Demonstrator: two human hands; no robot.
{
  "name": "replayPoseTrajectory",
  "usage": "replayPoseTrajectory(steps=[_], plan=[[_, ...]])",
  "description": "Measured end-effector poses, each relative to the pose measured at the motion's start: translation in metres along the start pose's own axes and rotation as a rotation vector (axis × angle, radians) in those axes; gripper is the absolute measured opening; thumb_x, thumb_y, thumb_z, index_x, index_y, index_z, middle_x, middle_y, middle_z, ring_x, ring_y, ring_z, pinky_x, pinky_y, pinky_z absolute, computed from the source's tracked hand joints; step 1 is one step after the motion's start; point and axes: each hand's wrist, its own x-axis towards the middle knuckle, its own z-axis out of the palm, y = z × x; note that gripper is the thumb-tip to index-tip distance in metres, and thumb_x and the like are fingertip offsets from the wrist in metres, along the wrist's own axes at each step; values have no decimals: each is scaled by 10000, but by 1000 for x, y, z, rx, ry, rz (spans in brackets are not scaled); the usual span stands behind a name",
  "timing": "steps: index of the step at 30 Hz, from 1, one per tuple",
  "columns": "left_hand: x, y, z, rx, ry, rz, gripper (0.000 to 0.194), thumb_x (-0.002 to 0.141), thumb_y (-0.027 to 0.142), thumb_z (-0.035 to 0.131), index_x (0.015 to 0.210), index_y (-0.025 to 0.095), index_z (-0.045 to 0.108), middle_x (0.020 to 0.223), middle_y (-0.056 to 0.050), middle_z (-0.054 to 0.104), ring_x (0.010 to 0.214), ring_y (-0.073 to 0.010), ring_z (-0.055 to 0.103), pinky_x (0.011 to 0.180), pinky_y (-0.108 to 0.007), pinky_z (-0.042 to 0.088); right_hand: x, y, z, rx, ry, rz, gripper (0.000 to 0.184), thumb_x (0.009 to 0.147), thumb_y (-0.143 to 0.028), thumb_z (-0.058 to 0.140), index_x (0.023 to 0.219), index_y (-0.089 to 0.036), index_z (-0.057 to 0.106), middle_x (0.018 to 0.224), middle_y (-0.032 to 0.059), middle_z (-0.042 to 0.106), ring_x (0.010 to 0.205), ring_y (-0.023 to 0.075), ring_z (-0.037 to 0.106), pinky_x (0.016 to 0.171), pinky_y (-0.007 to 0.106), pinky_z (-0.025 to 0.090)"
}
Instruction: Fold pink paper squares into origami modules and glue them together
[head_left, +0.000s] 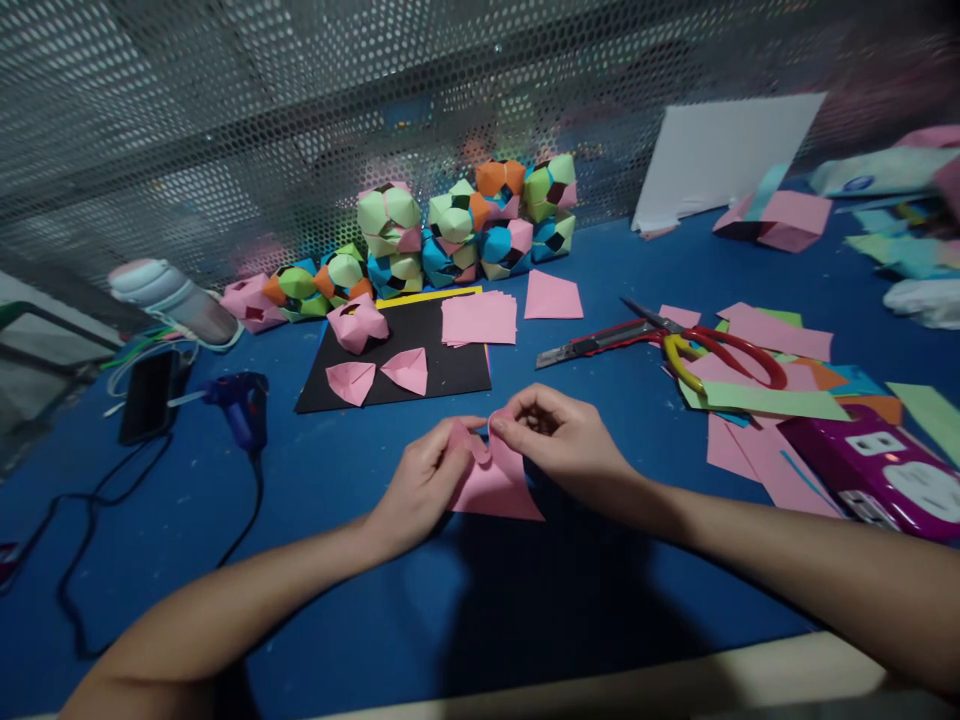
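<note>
Both hands grip one sheet of pink paper (491, 488) above the blue table. My left hand (427, 475) pinches its upper left part, thumb on top. My right hand (559, 435) pinches the upper right corner between thumb and forefinger. Between the hands the paper's top edge bends and curls, while its lower edge hangs toward me. Just beyond lies a black sheet (457, 372) bearing two folded pink pieces (406, 371) and a pink paper ball shape (358, 322). A stack of pink squares (478, 318) rests at its upper right, with a single pink square (553, 295) beside it.
Colourful folded-paper balls (388, 220) line the perforated metal screen (300, 130). At left are a bottle (176, 303), a phone (148, 397) and a blue glue gun (241, 405). To the right lie a cutter (592, 343), scissors (739, 352), paper scraps (750, 455) and a purple power strip (877, 470).
</note>
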Motion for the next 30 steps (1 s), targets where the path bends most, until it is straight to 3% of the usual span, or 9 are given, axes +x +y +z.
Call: replayPoseTrajectory(steps=[3, 7, 13, 21, 25, 30], plan=[[-2, 2, 0, 31, -36, 15, 244, 891, 300, 412, 847, 181, 621, 1046, -43, 644, 925, -162, 580, 845, -269, 410, -1, -6, -2, -52, -37, -10, 174, 792, -299, 571, 678, -168, 591, 618, -3, 596, 550, 85, 503, 490, 191, 395], [-3, 2, 1, 5, -46, 1, 238, 876, 316, 451, 1003, 186, 604, 981, -37, 658, 882, -159, 581, 795, -257, 422, -2, -10, -3, -78, -71, -24, 188, 803, -294, 560, 678, -163, 611, 630, 0, 609, 571, 87, 517, 510, 190, 401], [-3, 4, 3, -65, -78, -17, 235, 869, 336, 469, 816, 170, 627, 836, -14, 641, 774, -137, 556, 709, -227, 420, -1, -9, -1, -104, -106, -74, 163, 793, -251, 577, 665, -165, 631, 657, 1, 610, 609, 94, 539, 535, 201, 402], [-2, 4, 3, -127, -24, -144, 243, 830, 368, 522, 739, 158, 603, 701, 17, 568, 657, -109, 477, 599, -210, 381, -3, -7, -2, -111, -184, -85, 173, 816, -223, 547, 700, -168, 662, 719, 14, 633, 704, 113, 571, 638, 224, 430], [1, 2, 3, -181, 47, -163, 226, 825, 362, 528, 818, 153, 612, 768, -1, 604, 713, -127, 514, 651, -231, 404, -4, -11, -4, -169, -249, -49, 160, 812, -296, 560, 804, -175, 665, 793, 20, 629, 743, 126, 564, 656, 236, 433], [3, -1, 4, -160, 97, -156, 245, 848, 355, 488, 807, 144, 604, 779, -10, 609, 732, -133, 523, 662, -235, 403, -5, -5, 0, -308, -176, -153, 141, 751, -260, 623, 860, -172, 635, 829, 24, 631, 755, 131, 563, 706, 252, 439]])
